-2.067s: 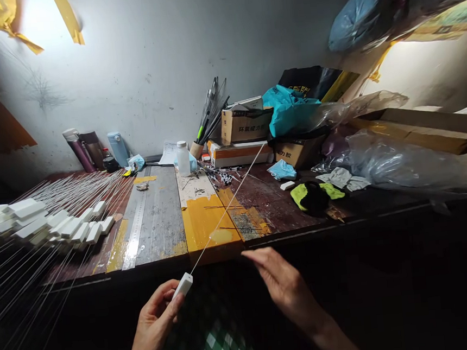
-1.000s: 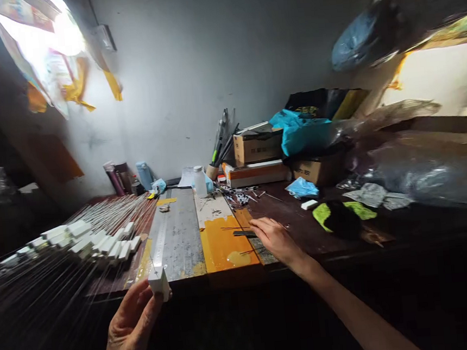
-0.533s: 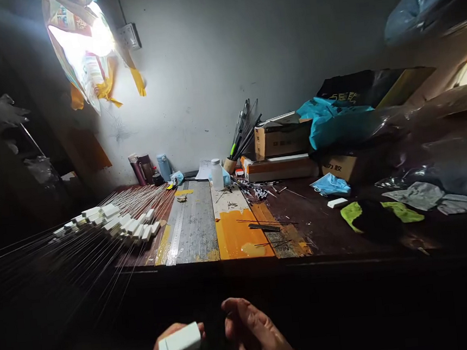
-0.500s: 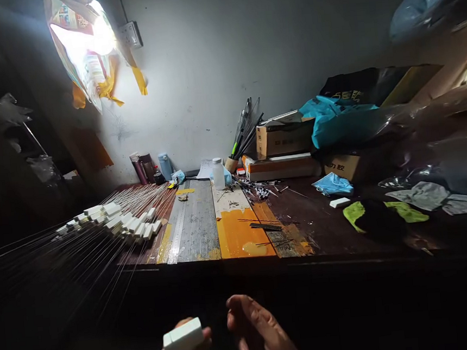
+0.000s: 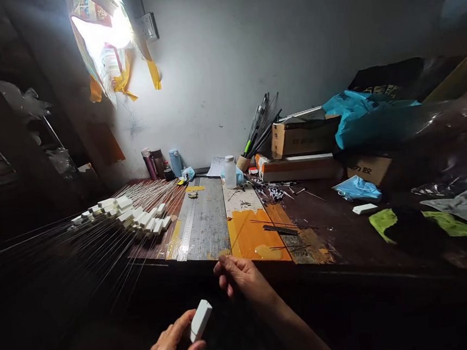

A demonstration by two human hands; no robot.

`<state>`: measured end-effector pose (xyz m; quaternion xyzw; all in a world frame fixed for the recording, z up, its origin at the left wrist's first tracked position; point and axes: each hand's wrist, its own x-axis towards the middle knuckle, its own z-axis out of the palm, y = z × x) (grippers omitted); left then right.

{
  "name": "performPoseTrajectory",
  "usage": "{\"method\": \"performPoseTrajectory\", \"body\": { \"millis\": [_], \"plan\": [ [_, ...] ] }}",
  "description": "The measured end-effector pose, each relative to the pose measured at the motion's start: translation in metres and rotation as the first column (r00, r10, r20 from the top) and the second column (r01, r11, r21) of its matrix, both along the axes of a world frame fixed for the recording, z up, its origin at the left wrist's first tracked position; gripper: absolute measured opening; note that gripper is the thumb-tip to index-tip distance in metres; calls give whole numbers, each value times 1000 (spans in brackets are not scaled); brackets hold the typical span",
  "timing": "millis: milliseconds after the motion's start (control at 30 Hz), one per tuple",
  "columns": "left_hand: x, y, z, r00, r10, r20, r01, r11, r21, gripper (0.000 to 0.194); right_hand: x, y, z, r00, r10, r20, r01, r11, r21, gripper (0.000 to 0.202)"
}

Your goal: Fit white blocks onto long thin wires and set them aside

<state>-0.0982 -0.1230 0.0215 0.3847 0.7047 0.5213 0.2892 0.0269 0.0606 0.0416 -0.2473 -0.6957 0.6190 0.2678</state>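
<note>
My left hand [image 5: 169, 347] grips a small white rectangular block [image 5: 200, 320] between thumb and fingers, tilted upward, in front of the table edge. To its upper right, my right hand [image 5: 240, 277] has its thumb and fingers pinched together just below the table's front edge. What that pinch holds, if anything, is too thin to make out. On the left of the table lies a stack of similar white blocks [image 5: 139, 216], with many thin rods [image 5: 114, 261] running out from them past the table edge.
An orange board [image 5: 250, 233] lies at the table's middle beside a grey board with a ruler [image 5: 187, 228]. Behind them stands a white bottle [image 5: 230, 172]. Dark thin strips [image 5: 280, 230], a blue mask [image 5: 357, 188] and cardboard boxes [image 5: 306, 136] are to the right.
My right hand has moved up toward the table edge and its fingers have closed. The block in my left hand has turned from nearly level to steeply tilted. The view has shifted left.
</note>
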Motion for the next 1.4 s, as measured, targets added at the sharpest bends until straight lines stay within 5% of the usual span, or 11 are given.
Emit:
{"method": "performPoseTrajectory", "body": {
  "millis": [200, 433, 733, 1067, 1400],
  "plan": [
    [-32, 38, -3, 959, -110, 263, 103, 994, 43, 41, -39, 19, -1, 982, -168, 91, 115, 901, 418, 35],
    [-58, 70, -26, 883, 58, 466, -106, 991, 77, 43, -74, 30, -4, 960, -245, 132, 76, 687, 723, 20],
    [-61, 84, -27, 903, 107, 416, -136, 990, 42, 42, -105, 35, -8, 946, -254, 203, -13, 593, 805, 23],
    [-69, 87, -39, 893, 126, 432, -154, 988, 30, 41, -109, 35, -13, 941, -259, 218, -35, 565, 824, 19],
    [-67, 81, -32, 921, 86, 379, -108, 994, 36, 42, -111, 35, -14, 937, -275, 216, -27, 560, 828, 17]
  ]
}}
